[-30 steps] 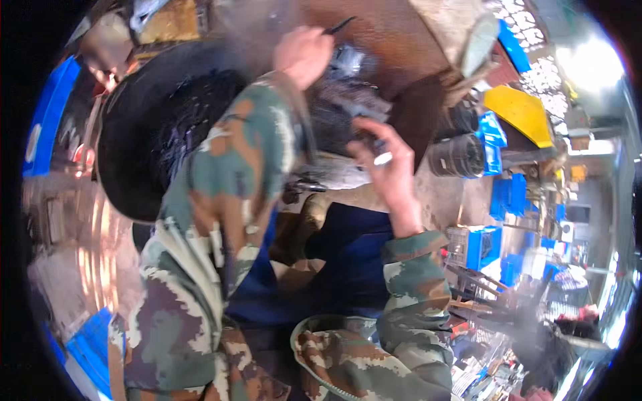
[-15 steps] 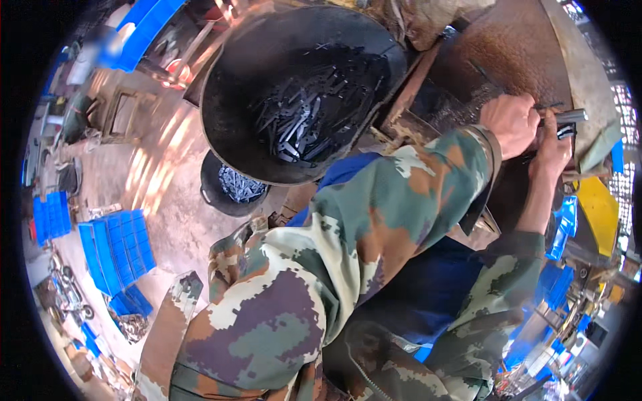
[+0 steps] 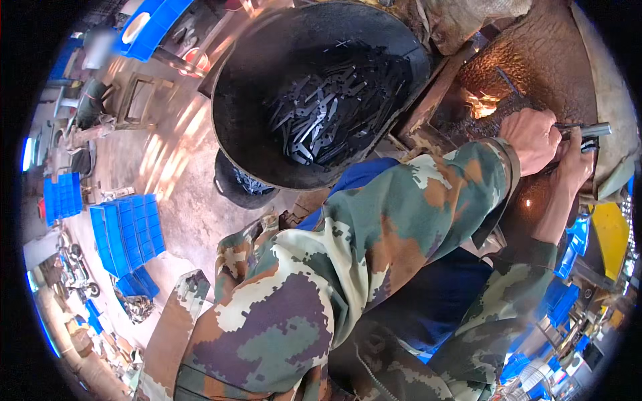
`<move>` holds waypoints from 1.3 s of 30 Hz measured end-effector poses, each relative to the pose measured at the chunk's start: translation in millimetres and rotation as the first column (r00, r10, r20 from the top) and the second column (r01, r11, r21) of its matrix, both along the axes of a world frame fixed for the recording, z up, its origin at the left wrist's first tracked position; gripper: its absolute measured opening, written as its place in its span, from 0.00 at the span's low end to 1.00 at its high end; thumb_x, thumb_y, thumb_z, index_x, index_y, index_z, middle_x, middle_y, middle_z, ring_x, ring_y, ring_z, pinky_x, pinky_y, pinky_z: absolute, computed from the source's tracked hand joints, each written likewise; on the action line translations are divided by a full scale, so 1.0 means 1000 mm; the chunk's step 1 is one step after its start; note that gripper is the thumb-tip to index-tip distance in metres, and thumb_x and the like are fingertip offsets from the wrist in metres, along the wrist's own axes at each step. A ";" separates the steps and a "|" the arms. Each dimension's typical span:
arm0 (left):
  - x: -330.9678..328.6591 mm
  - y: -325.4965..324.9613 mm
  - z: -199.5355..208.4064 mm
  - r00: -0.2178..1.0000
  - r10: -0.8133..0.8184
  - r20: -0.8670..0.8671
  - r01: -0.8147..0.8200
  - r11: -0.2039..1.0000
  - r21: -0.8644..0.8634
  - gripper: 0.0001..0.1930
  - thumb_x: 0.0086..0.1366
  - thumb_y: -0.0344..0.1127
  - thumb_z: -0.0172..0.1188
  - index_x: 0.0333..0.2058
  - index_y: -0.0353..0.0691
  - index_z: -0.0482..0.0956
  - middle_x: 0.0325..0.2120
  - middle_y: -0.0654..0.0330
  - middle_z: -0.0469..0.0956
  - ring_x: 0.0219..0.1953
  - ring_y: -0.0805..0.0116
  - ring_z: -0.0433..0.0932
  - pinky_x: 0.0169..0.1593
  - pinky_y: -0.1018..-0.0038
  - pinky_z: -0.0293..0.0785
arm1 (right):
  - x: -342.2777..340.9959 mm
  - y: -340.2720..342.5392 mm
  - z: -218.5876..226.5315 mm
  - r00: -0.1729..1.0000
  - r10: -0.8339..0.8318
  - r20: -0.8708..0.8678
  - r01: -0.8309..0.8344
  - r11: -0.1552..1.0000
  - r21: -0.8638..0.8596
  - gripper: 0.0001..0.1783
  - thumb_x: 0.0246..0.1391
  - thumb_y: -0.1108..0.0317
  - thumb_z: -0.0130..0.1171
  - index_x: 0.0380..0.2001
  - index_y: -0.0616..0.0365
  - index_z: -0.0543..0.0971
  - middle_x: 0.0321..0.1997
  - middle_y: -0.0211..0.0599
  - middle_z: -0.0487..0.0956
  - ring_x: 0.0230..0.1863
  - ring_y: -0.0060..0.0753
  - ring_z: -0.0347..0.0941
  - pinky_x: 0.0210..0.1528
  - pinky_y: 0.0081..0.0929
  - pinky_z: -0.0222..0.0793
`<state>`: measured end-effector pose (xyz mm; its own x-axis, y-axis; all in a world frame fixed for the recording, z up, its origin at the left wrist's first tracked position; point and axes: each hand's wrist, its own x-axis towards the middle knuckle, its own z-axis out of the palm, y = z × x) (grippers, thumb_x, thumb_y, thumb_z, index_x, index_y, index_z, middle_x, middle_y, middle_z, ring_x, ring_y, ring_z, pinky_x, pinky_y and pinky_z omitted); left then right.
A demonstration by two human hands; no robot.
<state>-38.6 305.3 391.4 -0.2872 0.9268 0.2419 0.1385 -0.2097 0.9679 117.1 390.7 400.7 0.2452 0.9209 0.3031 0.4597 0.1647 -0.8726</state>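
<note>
My left hand is closed, its fist on a metal hand tool whose silver tubular end sticks out to the right. My right hand wraps the same tool close beside it, thumb along it; the jaws are hidden. A thin dark metal strip points up and left beyond my left hand. Orange sparks flare to the left of that strip, against a brown, rough-surfaced guard. What throws the sparks is hidden from view.
A large black basin holds many dark flat metal pieces. Below it, a smaller black pan contains more metal pieces. Blue crates stand on the floor at left. A yellow panel is at right.
Bright sparks now fly near the guard where none showed before. Both hands keep their hold on the tool. The whole view has shifted, so the scene sits slightly farther right.
</note>
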 end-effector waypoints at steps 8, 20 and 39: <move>-0.013 -0.003 0.016 0.961 -0.136 0.240 0.134 0.991 0.026 0.13 0.60 0.35 0.54 0.30 0.29 0.80 0.24 0.43 0.80 0.25 0.51 0.80 0.36 0.58 0.76 | 0.002 -0.012 0.012 0.998 0.036 0.051 -0.033 0.998 -0.061 0.18 0.60 0.59 0.60 0.44 0.63 0.79 0.36 0.33 0.83 0.24 0.18 0.72 0.20 0.22 0.74; -0.313 -0.117 -0.102 0.636 -0.219 -0.740 -0.240 0.855 -0.459 0.19 0.62 0.47 0.60 0.35 0.33 0.80 0.25 0.48 0.80 0.28 0.62 0.79 0.36 0.63 0.73 | -0.021 -0.018 0.014 0.996 0.071 -0.059 -0.071 0.997 0.000 0.22 0.57 0.54 0.63 0.43 0.65 0.81 0.29 0.33 0.77 0.24 0.18 0.72 0.24 0.20 0.75; -0.385 -0.172 -0.199 0.690 -0.202 -0.695 -0.262 0.826 -0.499 0.20 0.62 0.36 0.58 0.51 0.32 0.75 0.31 0.53 0.81 0.35 0.62 0.80 0.45 0.68 0.75 | -0.018 -0.017 0.006 0.992 0.088 -0.090 -0.085 0.995 0.042 0.20 0.57 0.55 0.63 0.44 0.60 0.82 0.26 0.29 0.75 0.22 0.16 0.66 0.26 0.21 0.77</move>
